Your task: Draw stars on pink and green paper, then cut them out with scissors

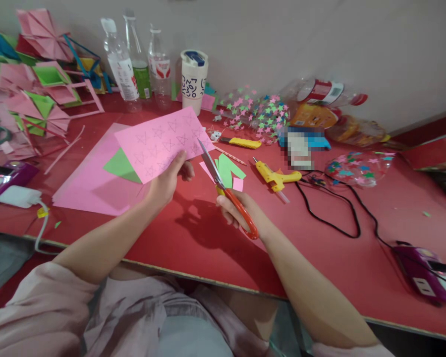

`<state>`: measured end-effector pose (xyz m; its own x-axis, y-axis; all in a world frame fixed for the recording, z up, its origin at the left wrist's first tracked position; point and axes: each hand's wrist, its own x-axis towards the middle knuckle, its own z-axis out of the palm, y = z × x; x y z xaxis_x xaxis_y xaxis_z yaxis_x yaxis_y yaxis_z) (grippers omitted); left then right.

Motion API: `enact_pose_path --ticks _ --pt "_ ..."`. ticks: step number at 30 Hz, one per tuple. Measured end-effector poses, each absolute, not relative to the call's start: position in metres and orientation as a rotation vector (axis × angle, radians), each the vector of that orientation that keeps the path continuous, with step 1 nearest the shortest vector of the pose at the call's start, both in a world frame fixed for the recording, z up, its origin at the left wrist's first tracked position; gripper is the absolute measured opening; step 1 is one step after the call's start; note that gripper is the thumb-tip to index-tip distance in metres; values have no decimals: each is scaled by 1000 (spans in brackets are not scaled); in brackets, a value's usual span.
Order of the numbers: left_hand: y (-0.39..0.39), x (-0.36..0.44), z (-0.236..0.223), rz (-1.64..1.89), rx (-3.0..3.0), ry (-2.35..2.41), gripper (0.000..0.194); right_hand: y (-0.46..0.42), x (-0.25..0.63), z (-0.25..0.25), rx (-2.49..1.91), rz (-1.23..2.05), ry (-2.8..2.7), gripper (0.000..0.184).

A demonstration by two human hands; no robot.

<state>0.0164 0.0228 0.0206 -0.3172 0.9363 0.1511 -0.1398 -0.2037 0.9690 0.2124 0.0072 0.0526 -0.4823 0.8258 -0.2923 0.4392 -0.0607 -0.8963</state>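
My left hand [173,173] pinches the lower edge of a pink paper sheet [159,144] marked with several hand-drawn stars. In my right hand [238,210] is a pair of scissors [241,208] with orange-red handles, its blades pointing up and left at the sheet's right edge. Whether the blades have bitten into the paper I cannot tell. Below the raised sheet, a green paper piece [121,167] lies on larger pink paper [92,183]. Green and pink scraps [226,168] rest on the table just beyond the scissors.
A yellow glue gun [277,176] and a yellow cutter knife [241,143] lie to the right on the red table [319,263]. Bottles [159,74] and a white cup [193,84] stand along the wall. Folded paper crafts [37,99] crowd the left; a black cord [330,225] loops rightward.
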Motion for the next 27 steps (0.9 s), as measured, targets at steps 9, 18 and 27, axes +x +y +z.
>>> enact_pose_path --ticks 9,18,27 --pt "22 16 21 1644 1043 1141 34 8 212 50 -1357 1569 -1838 54" --pt "23 17 21 1671 996 1137 36 7 209 50 -1380 1569 -1809 55" --pt "24 17 23 1688 964 1075 32 10 210 50 -1431 1570 -1801 54"
